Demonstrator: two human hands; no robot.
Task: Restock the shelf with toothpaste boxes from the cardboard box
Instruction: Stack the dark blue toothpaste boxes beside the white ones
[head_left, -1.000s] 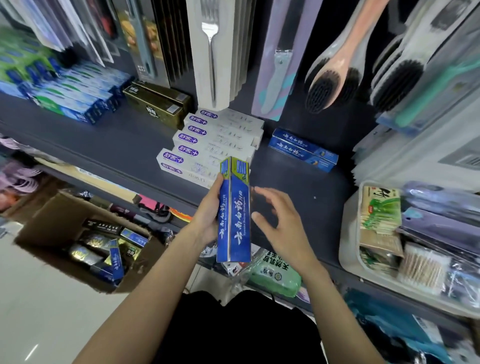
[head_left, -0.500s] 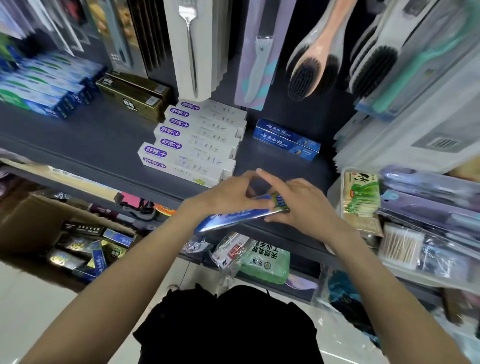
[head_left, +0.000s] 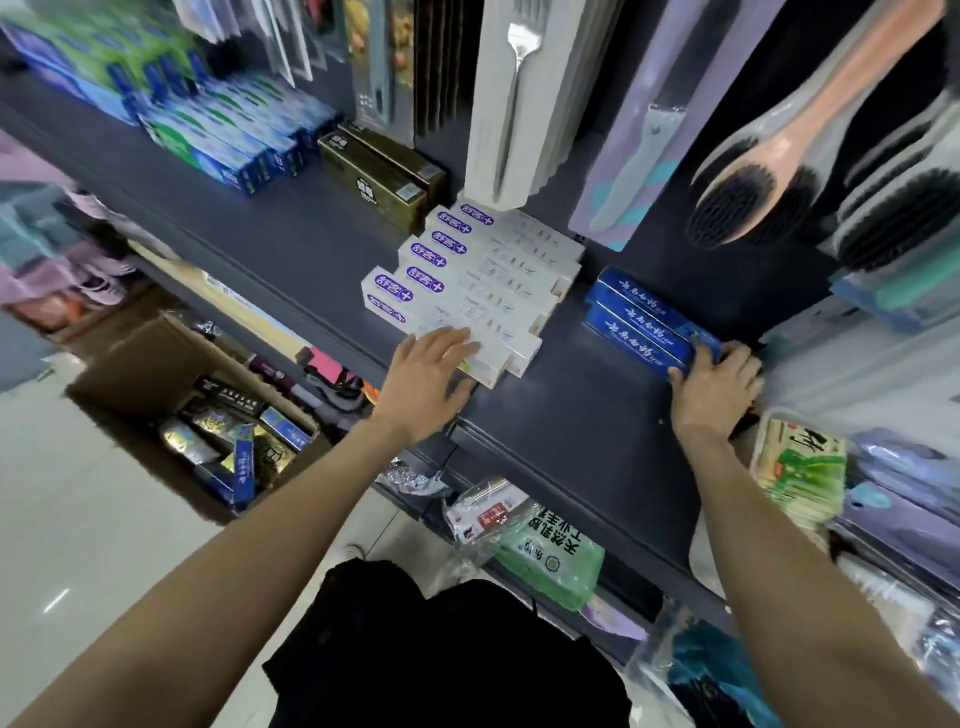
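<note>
— Fingers first: what are they doing?

— Fingers of my right hand (head_left: 714, 387) curl over the near end of the front blue toothpaste box (head_left: 641, 345), thumb low on its front face, pinching it where it lies flat on the dark shelf (head_left: 571, 410). My left hand (head_left: 423, 376) is spread with fingers straight and relaxed, the fingertips (head_left: 460, 345) resting on the nearest of the white toothpaste boxes (head_left: 467, 291); it grips nothing.

— Where does the blue box sit?

— At about two o'clock from my left hand, well apart from it, with bare shelf between. It touches two more blue boxes (head_left: 636, 304) stacked just behind it toward twelve o'clock, all slanting the same way.

— And the white ones?

— A stepped row running from my left fingertips toward one o'clock, up to a carded fork (head_left: 511, 98) hanging on the back panel. Gold boxes (head_left: 382, 174) lie at eleven o'clock from them, and blue-green boxes (head_left: 223, 137) farther along at ten.

— The cardboard box?

— Down on the floor at eight o'clock from my left hand, open, the cardboard box (head_left: 156, 369) holds a jumble of dark, gold and blue cartons. One blue carton (head_left: 244, 467) stands upright at its near edge. Brushes (head_left: 769, 171) hang at one o'clock above my right hand.
</note>
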